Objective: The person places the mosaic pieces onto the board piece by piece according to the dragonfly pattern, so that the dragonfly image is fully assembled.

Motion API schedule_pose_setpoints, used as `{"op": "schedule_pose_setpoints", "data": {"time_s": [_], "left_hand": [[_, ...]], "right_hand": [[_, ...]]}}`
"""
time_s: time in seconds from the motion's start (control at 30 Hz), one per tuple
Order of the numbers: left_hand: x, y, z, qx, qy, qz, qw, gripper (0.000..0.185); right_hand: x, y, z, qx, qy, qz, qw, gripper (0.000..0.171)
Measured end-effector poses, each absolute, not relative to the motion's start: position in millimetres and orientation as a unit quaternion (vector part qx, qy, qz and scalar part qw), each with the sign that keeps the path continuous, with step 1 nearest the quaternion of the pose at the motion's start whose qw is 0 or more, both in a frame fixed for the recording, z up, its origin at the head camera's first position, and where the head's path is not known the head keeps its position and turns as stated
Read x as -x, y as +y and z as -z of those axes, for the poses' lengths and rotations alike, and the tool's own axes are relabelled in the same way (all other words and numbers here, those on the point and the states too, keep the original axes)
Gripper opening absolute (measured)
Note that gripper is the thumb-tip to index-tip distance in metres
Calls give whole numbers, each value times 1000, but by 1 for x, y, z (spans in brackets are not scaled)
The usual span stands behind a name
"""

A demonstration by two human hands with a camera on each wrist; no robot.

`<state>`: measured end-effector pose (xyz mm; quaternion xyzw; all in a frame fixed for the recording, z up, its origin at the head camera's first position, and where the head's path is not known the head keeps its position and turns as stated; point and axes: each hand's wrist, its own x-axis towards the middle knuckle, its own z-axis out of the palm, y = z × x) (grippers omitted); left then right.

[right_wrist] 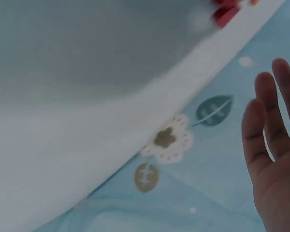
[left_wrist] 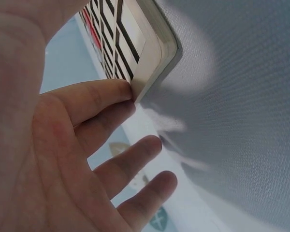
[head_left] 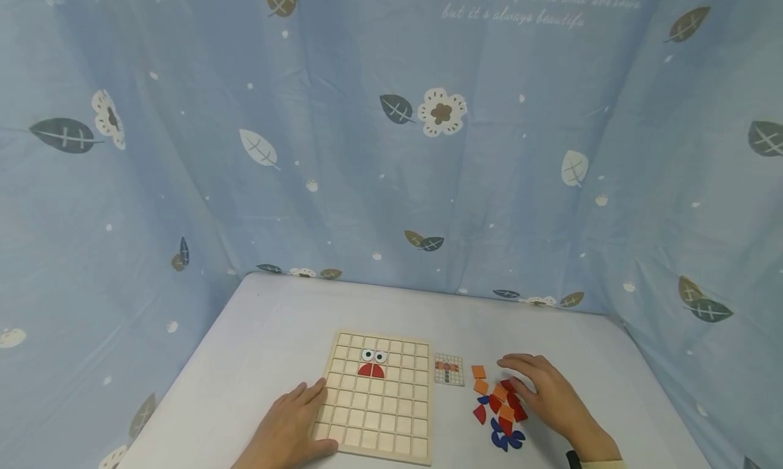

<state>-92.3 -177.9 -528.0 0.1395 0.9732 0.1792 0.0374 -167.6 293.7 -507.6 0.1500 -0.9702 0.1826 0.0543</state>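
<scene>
A square-celled wooden grid board (head_left: 373, 420) lies flat on the table. Near its top sit two round eye tiles (head_left: 368, 355) above two red quarter-circle tiles (head_left: 365, 370). My left hand (head_left: 286, 423) rests at the board's lower left corner, its fingers along the left side and the thumb near the bottom edge. In the left wrist view, fingertips (left_wrist: 125, 90) touch the board's edge (left_wrist: 157, 53), and the other fingers spread apart. My right hand (head_left: 553, 397), fingers loosely extended, hovers over the right side of a loose tile pile and holds nothing.
Right of the board lies a small pattern card (head_left: 449, 370). The pile beyond it mixes orange squares (head_left: 479, 372), red quarter circles (head_left: 480, 414) and blue curved pieces (head_left: 499, 442). A blue patterned curtain (head_left: 391, 149) surrounds the white table (head_left: 275, 319).
</scene>
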Motion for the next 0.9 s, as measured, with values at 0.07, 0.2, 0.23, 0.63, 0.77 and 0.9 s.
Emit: {"op": "schedule_pose_setpoints", "data": {"time_s": [0.07,0.2,0.23,0.63,0.77,0.9], "left_hand": [[92,-179,527,-141,973,-178,38,98],[92,-179,527,-143,973,-178,39,97],[92,-179,527,-142,973,-179,40,97],[92,-179,530,-142,971,-189,37,97],[93,-179,529,-140,970,-194,41,97],[92,-178,530,-139,969,-198,44,96]], "right_hand": [[169,301,510,-144,-973,-176,40,40],[171,310,516,-138,-975,-176,8,39],[171,311,517,-137,-975,-177,2,39],[179,309,521,-129,-976,-170,-49,43],[182,306,521,-125,-975,-171,-63,39],[185,304,520,-120,-976,-161,-83,33]]}}
